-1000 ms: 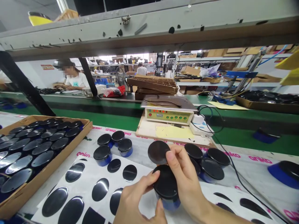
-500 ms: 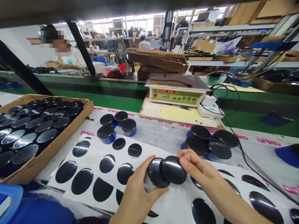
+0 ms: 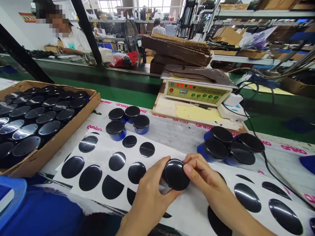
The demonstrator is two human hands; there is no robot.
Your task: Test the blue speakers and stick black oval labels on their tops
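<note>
My left hand [image 3: 154,186] is wrapped round a short round black-topped housing [image 3: 164,184] above the white sheet. A glossy black round sticker [image 3: 178,173] lies over the housing's top, almost in line with it. At the sticker's right edge, my right hand [image 3: 206,177] pinches with thumb and fingers. Beneath the hands, a white backing sheet [image 3: 102,158] carries several black round stickers [image 3: 137,172], some only part circles. More of them, such as a large black oval-looking sticker [image 3: 247,197], show to the right of my right wrist.
Black-and-blue round housings stand in a left group [image 3: 141,124] and a right group [image 3: 216,149]. A cardboard tray [image 3: 81,113] at left is filled with similar parts. Behind sit a control box [image 3: 197,93] with lit red lights and a black cable [image 3: 273,177]. A person [image 3: 73,39] works across the bench.
The round sticker has moved left from beside the housing to over its top, and my right hand came closer to my left. The camera view has shifted slightly.
</note>
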